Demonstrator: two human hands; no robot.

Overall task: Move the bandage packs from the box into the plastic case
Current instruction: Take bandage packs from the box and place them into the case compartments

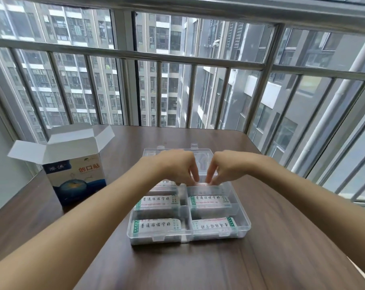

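— Reaching over the plastic case [243, 223] at frame centre, both hands meet above its far right compartment. What do they hold?

— The left hand [177, 167] and right hand [223, 167] pinch one bandage pack [205, 186] with curled fingertips, low in that compartment.

— And the others?

— Five packs fill the remaining compartments. The box [72, 166] stands open at the left on the table [261, 258].

Obstacles: I see the open box [77, 174] standing left of the plastic case [243, 221], raised lid [156, 151] behind | Free: bare table [282, 237] right and in front.
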